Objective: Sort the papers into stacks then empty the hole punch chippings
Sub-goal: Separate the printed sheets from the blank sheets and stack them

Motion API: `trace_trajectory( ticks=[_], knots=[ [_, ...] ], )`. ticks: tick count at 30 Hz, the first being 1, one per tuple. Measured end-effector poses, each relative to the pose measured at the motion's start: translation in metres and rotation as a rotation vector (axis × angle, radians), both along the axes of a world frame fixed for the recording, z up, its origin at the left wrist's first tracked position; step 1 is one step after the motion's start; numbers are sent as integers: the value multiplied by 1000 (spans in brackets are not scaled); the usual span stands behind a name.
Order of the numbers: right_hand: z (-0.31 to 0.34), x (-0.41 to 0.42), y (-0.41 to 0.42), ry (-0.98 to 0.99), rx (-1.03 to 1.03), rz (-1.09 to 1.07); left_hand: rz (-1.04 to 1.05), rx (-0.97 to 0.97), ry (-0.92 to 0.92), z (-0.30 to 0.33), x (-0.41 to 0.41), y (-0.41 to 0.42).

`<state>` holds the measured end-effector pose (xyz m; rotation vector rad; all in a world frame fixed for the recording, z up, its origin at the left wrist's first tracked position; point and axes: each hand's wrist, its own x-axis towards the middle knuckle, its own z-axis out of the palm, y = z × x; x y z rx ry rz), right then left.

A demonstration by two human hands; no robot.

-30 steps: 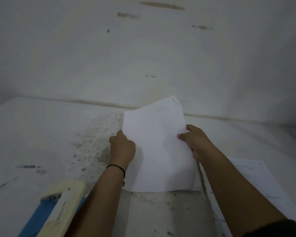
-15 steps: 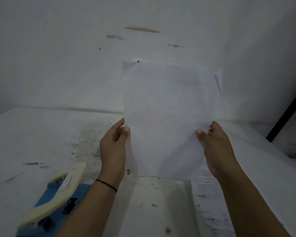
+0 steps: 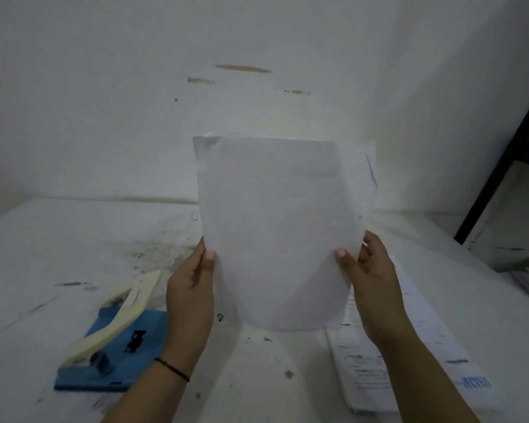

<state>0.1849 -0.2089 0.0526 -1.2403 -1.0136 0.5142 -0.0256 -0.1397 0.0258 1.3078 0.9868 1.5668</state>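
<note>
- Here the left hand pinches the left edge of a sheaf of white papers, thumb in front and fingers curled behind, closed on the sheets.
- The right hand grips the right edge of the same papers likewise, thumb on the near face, fingers behind.
- The papers stand upright in the air above the middle of the table, lower edge bowed into a curve; a second sheet peeks out at the upper right corner. Faint print shows through, too dim to read.
- A thin black band circles the left wrist.
- A blue hole punch with a cream lever sits on the table towards its near left edge, beside the left forearm; a black mark on its base cannot be read.
- A stack of printed sheets lies flat towards the near right edge, under the right forearm. Its lines of text are blurred; a blue word near the lower corner is unreadable.
- Dark specks and smudges mark the table top.
</note>
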Motion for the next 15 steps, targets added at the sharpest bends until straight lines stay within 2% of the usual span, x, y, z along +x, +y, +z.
trace_trajectory(
  ticks=[10,15],
  knots=[
    [2,-8,-9,-14,-20,-21,56,-2,93,6,3,-11],
    [-9,-8,-15,-5,-78,-46,0,-69,130,-11,-2,-13]
  ],
)
